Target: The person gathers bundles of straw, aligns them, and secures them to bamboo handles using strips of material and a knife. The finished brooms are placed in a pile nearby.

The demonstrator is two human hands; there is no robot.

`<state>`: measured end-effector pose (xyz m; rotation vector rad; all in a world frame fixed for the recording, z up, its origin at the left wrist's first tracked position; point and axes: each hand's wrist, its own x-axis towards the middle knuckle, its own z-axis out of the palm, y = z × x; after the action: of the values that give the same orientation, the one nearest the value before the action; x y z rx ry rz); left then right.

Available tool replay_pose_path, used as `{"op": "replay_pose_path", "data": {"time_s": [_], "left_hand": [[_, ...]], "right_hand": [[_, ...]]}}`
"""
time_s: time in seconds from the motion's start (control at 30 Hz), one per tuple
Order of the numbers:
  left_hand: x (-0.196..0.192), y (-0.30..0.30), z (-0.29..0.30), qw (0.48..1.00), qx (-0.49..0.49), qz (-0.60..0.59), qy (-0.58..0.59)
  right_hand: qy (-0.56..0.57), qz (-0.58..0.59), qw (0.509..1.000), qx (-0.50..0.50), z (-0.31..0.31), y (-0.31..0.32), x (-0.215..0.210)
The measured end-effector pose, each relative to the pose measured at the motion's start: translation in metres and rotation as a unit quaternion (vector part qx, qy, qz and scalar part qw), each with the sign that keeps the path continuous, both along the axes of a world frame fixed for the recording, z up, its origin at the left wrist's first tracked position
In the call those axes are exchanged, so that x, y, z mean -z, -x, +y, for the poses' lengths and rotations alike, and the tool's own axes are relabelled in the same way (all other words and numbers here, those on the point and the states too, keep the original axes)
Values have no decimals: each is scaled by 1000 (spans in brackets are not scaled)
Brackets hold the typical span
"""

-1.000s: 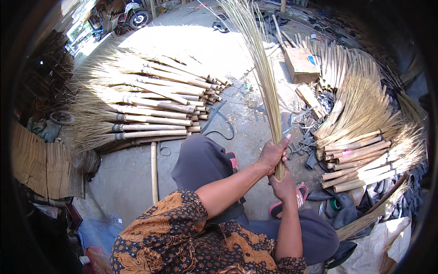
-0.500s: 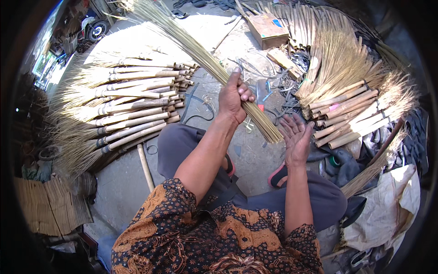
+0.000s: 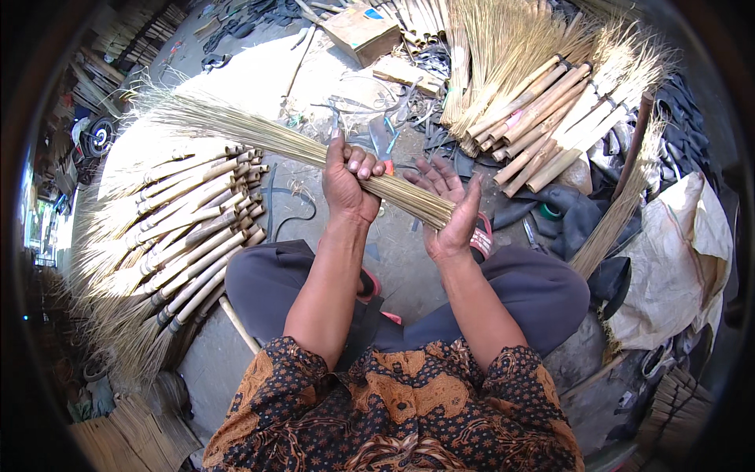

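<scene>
My left hand (image 3: pixel 351 179) is wrapped round a bundle of thin straw-coloured broom bristles (image 3: pixel 252 135). The loose, feathery ends spread toward the far left, and the even-cut end points right, toward my other palm. My right hand (image 3: pixel 450 203) is open, palm up with the fingers spread, and the cut end of the bundle touches or nearly touches its palm. Just beyond my hands lies a knife (image 3: pixel 381 138) with a broad blade and a red part by its handle.
Finished brooms with bamboo handles (image 3: pixel 206 216) lie piled at left. More bamboo-handled brooms (image 3: pixel 543 102) are at far right, near a cardboard box (image 3: pixel 362 35) and a wood block (image 3: pixel 407 75). Dark rubber strips (image 3: pixel 680 118) and a white sack (image 3: pixel 668 259) lie to the right.
The bundle has swung lower and flatter, its feathery end going left. Its cut end has come to my right palm, and my hands are closer together. The whole view has turned.
</scene>
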<state>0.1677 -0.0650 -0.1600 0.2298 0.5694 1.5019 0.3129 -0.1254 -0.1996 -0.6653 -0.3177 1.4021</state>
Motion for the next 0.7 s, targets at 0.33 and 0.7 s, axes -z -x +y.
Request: {"op": "replay_pose_path", "data": {"time_s": [0.33, 0.7], "left_hand": [[-30, -68, 2, 934, 168, 275, -151], [9, -134, 66, 857, 350, 303, -227]], "right_hand": [[-111, -816, 553, -127, -18, -90, -70], [11, -664, 748, 3, 8, -149, -95]]}}
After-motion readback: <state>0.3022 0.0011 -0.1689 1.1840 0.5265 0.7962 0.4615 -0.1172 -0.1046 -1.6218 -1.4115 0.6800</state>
